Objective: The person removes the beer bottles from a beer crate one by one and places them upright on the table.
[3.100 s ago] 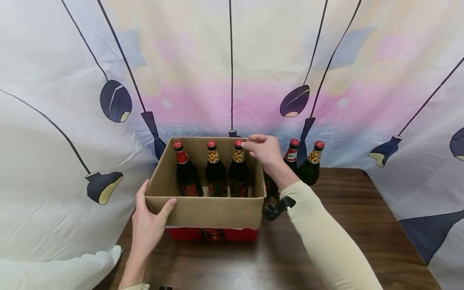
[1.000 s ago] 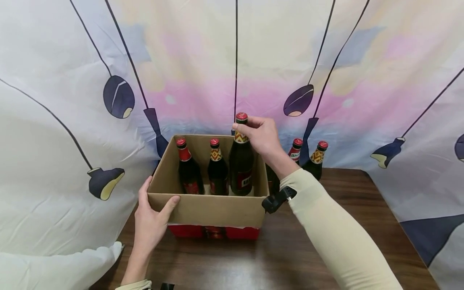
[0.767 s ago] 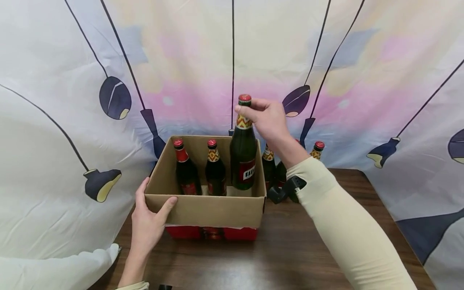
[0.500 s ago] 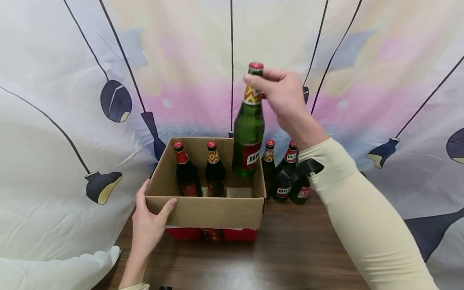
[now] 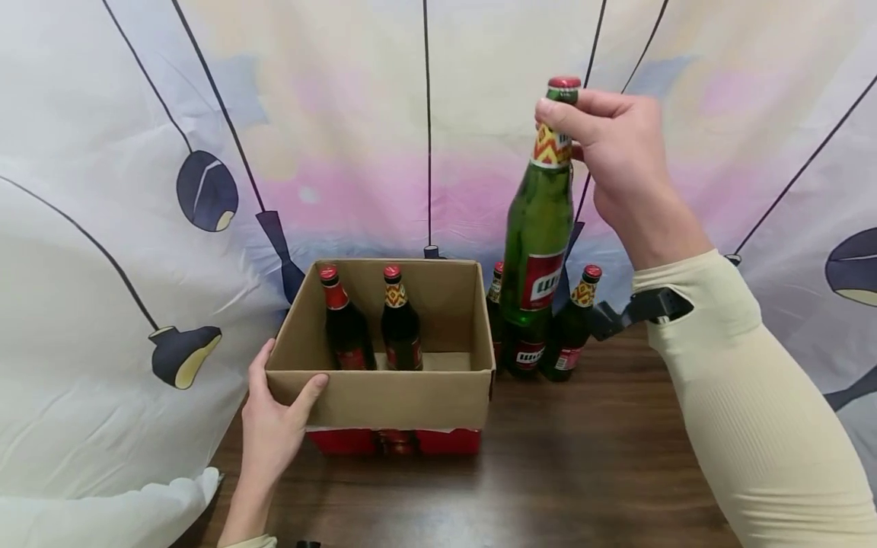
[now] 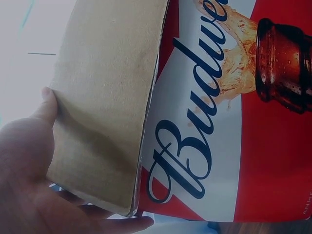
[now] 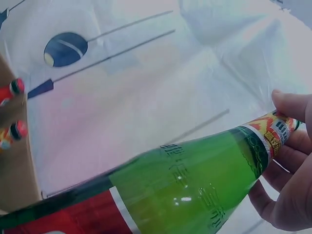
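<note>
Currently the right hand point(image 5: 626, 148) pinches a green beer bottle point(image 5: 537, 213), fingers point(image 5: 601, 101) curled at its neck point(image 5: 548, 152), holding it raised in front of 3 standing bottles point(image 5: 569, 335) on the counter point(image 5: 582, 449). The left hand point(image 5: 274, 426) grips the near left corner of a cardboard box point(image 5: 390, 399) containing 2 red-capped bottles point(image 5: 400, 323). Only the left wrist view shows dark cursive lettering point(image 6: 185, 131) on the box; only the right wrist view, embossed characters point(image 7: 179, 168) on the green glass.
</note>
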Demonstrator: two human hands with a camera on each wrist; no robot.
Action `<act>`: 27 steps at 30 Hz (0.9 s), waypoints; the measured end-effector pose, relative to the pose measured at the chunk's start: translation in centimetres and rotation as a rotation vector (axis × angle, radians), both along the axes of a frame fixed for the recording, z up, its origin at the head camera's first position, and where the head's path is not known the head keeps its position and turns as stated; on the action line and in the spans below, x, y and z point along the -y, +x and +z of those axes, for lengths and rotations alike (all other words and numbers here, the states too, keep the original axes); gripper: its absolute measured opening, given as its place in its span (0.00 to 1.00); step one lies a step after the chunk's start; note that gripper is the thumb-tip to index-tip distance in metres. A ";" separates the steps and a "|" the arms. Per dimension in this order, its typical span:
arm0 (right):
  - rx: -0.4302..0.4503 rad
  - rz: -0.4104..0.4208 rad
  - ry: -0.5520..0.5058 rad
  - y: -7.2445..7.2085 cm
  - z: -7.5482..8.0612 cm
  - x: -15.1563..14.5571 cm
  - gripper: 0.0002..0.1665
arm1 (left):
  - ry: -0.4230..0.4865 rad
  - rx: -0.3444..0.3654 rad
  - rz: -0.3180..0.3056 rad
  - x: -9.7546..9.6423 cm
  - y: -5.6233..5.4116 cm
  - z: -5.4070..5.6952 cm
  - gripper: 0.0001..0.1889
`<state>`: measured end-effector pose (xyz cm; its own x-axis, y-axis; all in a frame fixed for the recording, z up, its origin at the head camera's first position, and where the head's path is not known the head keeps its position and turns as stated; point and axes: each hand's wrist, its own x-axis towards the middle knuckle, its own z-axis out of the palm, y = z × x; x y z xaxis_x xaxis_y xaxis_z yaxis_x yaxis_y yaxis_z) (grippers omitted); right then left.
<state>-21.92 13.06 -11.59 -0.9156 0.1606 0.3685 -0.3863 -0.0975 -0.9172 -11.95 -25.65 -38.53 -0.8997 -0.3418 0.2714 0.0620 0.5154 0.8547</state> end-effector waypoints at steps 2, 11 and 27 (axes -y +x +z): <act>0.019 -0.018 0.009 0.1 -0.9 -0.8 0.17 | 0.004 -0.003 0.001 0.1 0.0 0.0 0.51; 0.090 -0.105 0.120 0.7 -7.3 -5.3 0.15 | -0.001 -0.009 0.022 0.2 0.0 -0.3 0.50; 0.373 -0.224 0.469 2.5 -18.1 -9.7 0.38 | -0.006 -0.002 0.010 0.3 0.2 0.0 0.51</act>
